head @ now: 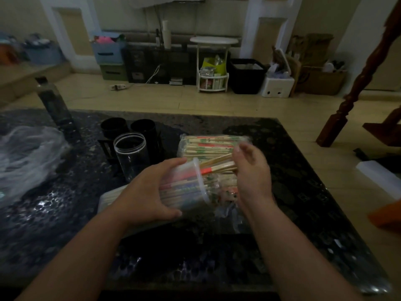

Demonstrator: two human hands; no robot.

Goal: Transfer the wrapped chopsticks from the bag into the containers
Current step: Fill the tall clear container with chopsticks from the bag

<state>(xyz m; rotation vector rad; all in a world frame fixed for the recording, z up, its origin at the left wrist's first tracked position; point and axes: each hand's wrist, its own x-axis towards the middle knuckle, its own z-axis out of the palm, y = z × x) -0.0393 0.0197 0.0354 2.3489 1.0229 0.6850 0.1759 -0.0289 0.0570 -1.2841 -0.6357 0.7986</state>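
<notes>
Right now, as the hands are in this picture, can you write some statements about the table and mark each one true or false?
1. The left hand holds a clear jar tipped on its side. True.
2. That jar is empty. False: it is packed with wrapped chopsticks, and some stick out of its mouth.
3. A second jar stands upright behind, with nothing in it. True.
4. The right hand lies flat on the table. False: it is raised at the jar's mouth, on the chopsticks that stick out.
5. The bag lies left of the black cups. False: it lies to their right.
</notes>
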